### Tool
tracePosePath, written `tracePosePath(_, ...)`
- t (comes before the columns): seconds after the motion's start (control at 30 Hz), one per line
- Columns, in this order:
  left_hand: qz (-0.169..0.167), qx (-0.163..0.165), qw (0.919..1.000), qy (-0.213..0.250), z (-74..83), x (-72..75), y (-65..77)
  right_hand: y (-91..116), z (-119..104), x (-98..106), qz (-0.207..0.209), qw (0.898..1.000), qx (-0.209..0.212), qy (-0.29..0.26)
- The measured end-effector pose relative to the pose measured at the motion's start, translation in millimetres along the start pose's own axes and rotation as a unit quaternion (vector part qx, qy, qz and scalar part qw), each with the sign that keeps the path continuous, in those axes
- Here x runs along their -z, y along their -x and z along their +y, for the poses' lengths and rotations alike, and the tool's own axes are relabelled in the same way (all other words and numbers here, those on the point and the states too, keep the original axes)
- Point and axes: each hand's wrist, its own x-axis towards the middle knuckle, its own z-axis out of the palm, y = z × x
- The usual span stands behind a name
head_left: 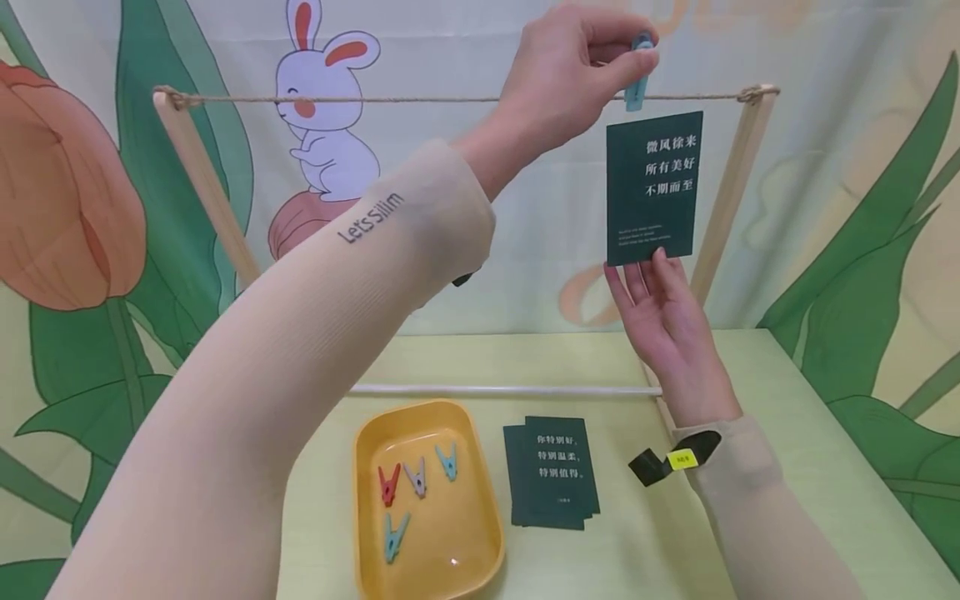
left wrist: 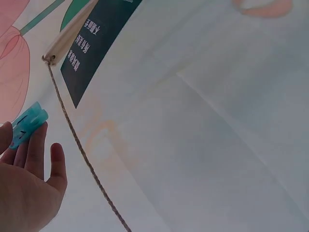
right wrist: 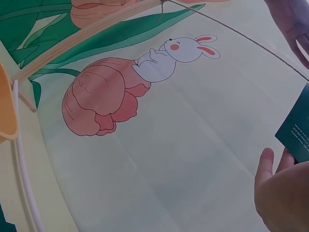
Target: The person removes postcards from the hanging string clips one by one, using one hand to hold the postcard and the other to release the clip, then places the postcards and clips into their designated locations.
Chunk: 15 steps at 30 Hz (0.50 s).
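Up by the twine line (head_left: 420, 99), my left hand (head_left: 566, 79) pinches a light blue clothespin (head_left: 636, 83) between thumb and fingers. The left wrist view shows that clothespin (left wrist: 30, 124) apart from the twine (left wrist: 82, 150). Below it, my right hand (head_left: 667, 325) holds a dark green card (head_left: 630, 183) with white Chinese lettering by its bottom edge, thumb in front. The card stands upright, its top edge just under the line and apart from the clothespin. Only the lower corner of the card (right wrist: 297, 130) appears in the right wrist view.
Wooden posts (head_left: 206, 192) carry the twine, with a white rod (head_left: 502, 390) low between them. On the table, a yellow tray (head_left: 491, 508) contains several clothespins, red, grey and bluish. Beside it lie stacked green cards (head_left: 558, 492). A printed rabbit curtain (head_left: 480, 50) hangs behind.
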Motion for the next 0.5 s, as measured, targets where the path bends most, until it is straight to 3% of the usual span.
tracePosePath(0.37, -0.037, -0.014, 0.9991, -0.016, -16.5, 15.6, 33.8, 13, 9, 4, -0.022, 0.999, -0.008, 0.048)
tracePosePath(0.5, -0.035, -0.016, 0.999, -0.022, -21.5, 19.2, 43.4, 17, 12, 3, -0.027, 0.998, -0.011, 0.063)
